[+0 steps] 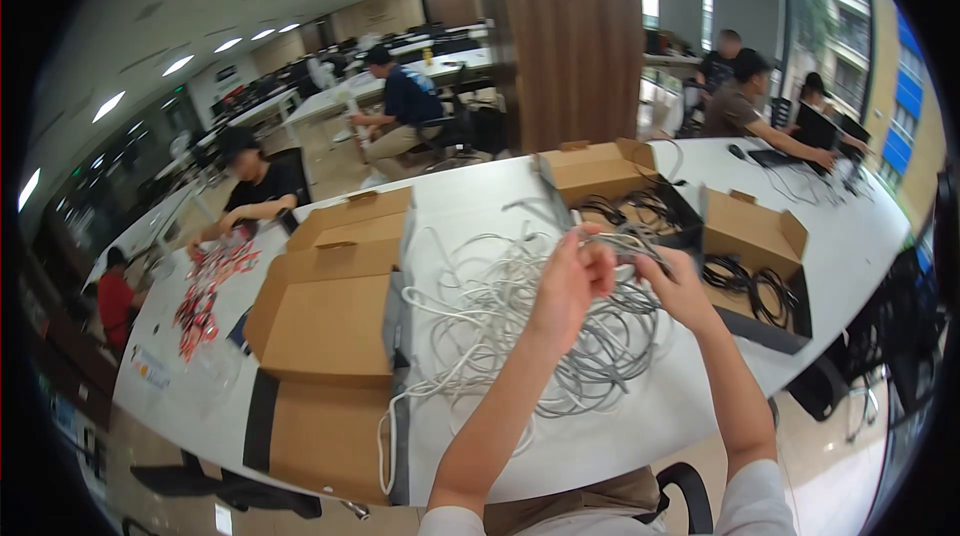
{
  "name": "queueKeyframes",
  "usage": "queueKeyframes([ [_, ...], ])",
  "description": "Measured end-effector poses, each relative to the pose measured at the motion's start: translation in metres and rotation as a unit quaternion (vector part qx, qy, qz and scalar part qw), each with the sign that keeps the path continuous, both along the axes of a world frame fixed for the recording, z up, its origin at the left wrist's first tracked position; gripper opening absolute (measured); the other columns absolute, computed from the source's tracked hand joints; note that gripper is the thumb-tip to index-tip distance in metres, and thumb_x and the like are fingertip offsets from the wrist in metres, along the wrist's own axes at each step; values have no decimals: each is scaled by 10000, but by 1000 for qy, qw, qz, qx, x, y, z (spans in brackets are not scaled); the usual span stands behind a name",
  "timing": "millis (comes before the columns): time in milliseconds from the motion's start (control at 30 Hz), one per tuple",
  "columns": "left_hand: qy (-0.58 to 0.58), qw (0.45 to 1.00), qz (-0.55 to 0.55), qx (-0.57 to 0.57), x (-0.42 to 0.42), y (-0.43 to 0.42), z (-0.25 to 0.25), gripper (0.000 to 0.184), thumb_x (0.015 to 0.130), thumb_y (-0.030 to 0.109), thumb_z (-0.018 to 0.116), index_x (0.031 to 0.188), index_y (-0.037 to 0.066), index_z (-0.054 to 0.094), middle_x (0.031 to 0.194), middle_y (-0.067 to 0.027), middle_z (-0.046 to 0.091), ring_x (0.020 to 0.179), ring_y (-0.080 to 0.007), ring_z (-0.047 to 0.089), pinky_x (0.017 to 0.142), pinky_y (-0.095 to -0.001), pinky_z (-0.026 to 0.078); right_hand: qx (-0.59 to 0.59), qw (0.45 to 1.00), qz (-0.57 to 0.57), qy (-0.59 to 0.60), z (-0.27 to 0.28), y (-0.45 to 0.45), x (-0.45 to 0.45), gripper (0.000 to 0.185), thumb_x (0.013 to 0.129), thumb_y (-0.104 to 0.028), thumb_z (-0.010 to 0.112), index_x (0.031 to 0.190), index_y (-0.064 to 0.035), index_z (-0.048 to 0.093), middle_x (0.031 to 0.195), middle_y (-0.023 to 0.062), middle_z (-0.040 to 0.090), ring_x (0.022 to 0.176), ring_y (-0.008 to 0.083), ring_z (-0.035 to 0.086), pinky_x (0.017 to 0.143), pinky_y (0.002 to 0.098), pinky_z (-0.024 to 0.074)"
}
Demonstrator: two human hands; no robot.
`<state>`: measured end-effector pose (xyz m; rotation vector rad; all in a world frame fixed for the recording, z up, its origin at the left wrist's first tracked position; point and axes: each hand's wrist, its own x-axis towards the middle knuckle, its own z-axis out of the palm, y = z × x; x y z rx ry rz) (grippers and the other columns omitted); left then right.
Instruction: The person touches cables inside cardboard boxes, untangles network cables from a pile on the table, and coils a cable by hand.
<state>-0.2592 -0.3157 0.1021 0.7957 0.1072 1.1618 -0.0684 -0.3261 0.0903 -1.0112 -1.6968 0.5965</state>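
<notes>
A: What is the biggest worry on that white table?

B: Probably the open cardboard box on the left. It sits close to the near edge, so a snagged cable could drag it off.

A: And the heap of white and grey cables?

B: It lies mid-table, loosely looped, strands crossing everywhere. Tug one and several could tighten into a knot.

A: The box on the right?

B: Lid up, with black cables inside. A swinging grey length could catch among them.

A: Any stray lengths?

B: A white loop droops across the left box's wall; a passing arm could hook it.

A: And the hands?

B: Both are raised over the heap. The left hand has its fingers curled in, apparently pinching the bunched grey cable, though part of that grip is hidden. The right hand has thumb and fingers closed on the same bunch.

A: The weak point?

B: The short span between them: if either grip slackens, the strands could spring apart and drop into the tangle
</notes>
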Motion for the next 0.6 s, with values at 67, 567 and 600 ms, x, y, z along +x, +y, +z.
queueKeyframes([
  [67, 13, 999, 39, 15, 4, 9, -23, 286, 1015, 327, 389, 1129, 92, 506, 720, -29, 507, 643, -139, 477, 598, -258, 362, -93, 995, 22, -11, 11, -10, -3, 192, 885, -186, 645, 963, -10, 655, 700, 7, 580, 590, 73, 461, 526, 239, 375],
  [567, 494, 593, 434, 464, 50, -34, -62, 713, 772, 196, 672, 1376, -25, 366, 1357, -224, 425, 1210, -361, 433, 980, -433, 381, 139, 985, -98, -26, 57, -8, -6, 149, 915, -122, 604, 868, 19, 616, 713, 42, 530, 653, 102, 450, 581, 245, 376],
  [600, 495, 578, 446, 471, 55, -37, -65, 715, 751, 192, 677, 1368, -22, 385, 1372, -231, 410, 1240, -386, 406, 1001, -449, 360, 156, 981, -116, -26, 61, -8, -3, 148, 920, -121, 595, 874, 18, 615, 716, 42, 531, 653, 102, 451, 580, 244, 374],
])
